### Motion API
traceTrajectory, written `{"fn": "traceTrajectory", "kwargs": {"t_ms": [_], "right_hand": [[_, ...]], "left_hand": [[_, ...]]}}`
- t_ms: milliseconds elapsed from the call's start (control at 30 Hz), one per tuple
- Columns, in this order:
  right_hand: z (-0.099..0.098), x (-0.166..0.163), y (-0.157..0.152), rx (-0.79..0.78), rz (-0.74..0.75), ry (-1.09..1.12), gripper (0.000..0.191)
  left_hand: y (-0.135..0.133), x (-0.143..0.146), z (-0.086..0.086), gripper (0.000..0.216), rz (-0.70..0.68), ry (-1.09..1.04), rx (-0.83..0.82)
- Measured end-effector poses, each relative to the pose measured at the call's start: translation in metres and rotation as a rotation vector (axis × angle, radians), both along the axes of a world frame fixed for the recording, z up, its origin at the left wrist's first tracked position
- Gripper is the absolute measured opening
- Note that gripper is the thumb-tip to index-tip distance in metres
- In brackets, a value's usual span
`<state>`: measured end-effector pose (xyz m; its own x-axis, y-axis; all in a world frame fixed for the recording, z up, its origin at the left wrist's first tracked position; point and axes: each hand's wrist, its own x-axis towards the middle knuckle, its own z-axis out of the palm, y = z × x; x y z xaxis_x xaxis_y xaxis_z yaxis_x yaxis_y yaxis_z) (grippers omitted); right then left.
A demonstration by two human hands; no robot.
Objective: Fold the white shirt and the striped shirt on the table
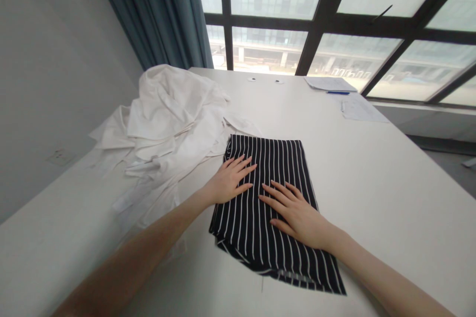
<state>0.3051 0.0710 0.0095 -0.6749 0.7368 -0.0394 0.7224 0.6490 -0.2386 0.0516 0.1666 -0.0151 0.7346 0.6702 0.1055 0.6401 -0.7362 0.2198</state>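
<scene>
A folded black garment with thin white stripes (277, 158) lies flat on the white table (372, 183), a little left of its middle. My left hand (230, 181) rests palm down on the garment's left part, fingers stretched out and slightly spread. My right hand (293, 213) lies flat on the cloth just to the right of it, fingers extended toward the left hand. The two hands are close together but apart. Neither hand grips anything.
A crumpled heap of white garments (167, 114) lies to the left of the striped piece, touching its far left corner. Papers (329, 83) and a blue pen (337, 92) sit at the table's far right, near the window. A blue curtain (159, 10) hangs at the back left.
</scene>
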Motion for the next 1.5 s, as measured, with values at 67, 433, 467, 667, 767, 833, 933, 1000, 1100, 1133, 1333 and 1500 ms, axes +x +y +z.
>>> {"fn": "traceTrajectory", "kwargs": {"t_ms": [67, 433, 467, 667, 767, 833, 933, 1000, 1100, 1133, 1333, 1500], "right_hand": [[0.000, 0.000, 0.000, 0.000, -0.001, -0.007, 0.056], [0.000, 0.000, 0.000, 0.018, 0.000, 0.008, 0.055], [0.000, 0.000, 0.000, 0.015, 0.001, 0.002, 0.055], [0.000, 0.000, 0.000, -0.001, 0.000, -0.016, 0.055], [0.000, 0.000, 0.000, -0.001, 0.002, -0.012, 0.055], [0.000, 0.000, 0.000, -0.004, 0.001, -0.011, 0.055], [0.001, 0.000, 0.000, -0.020, -0.005, -0.002, 0.056], [0.004, 0.001, 0.001, -0.052, -0.006, 0.017, 0.056], [0.009, 0.004, 0.003, -0.113, -0.006, 0.066, 0.058], [0.012, 0.005, 0.003, -0.125, -0.004, 0.080, 0.058], [0.021, -0.009, 0.007, -0.109, 0.062, 0.091, 0.053], [0.022, -0.046, 0.005, -0.163, 0.212, 0.140, 0.055]], "left_hand": [[-0.001, 0.001, 0.000, 0.057, 0.003, 0.020, 0.011], [-0.006, 0.003, -0.002, 0.055, 0.021, 0.009, 0.096], [-0.006, 0.003, -0.002, 0.055, 0.034, 0.007, 0.100], [-0.009, 0.005, -0.001, 0.057, 0.134, 0.002, 0.127], [-0.007, 0.004, -0.001, 0.060, 0.184, 0.027, 0.123], [-0.004, 0.003, -0.001, 0.061, 0.206, 0.036, 0.116], [0.000, -0.001, -0.001, 0.061, 0.221, 0.046, 0.110], [0.004, -0.004, 0.001, 0.059, 0.235, 0.066, 0.110], [0.011, -0.008, 0.007, 0.056, 0.296, 0.114, 0.103], [0.014, -0.009, 0.010, 0.055, 0.323, 0.131, 0.100], [0.043, -0.001, 0.023, 0.051, 0.253, 0.143, 0.130], [0.065, 0.013, 0.013, 0.050, 0.051, 0.160, 0.094]]}}
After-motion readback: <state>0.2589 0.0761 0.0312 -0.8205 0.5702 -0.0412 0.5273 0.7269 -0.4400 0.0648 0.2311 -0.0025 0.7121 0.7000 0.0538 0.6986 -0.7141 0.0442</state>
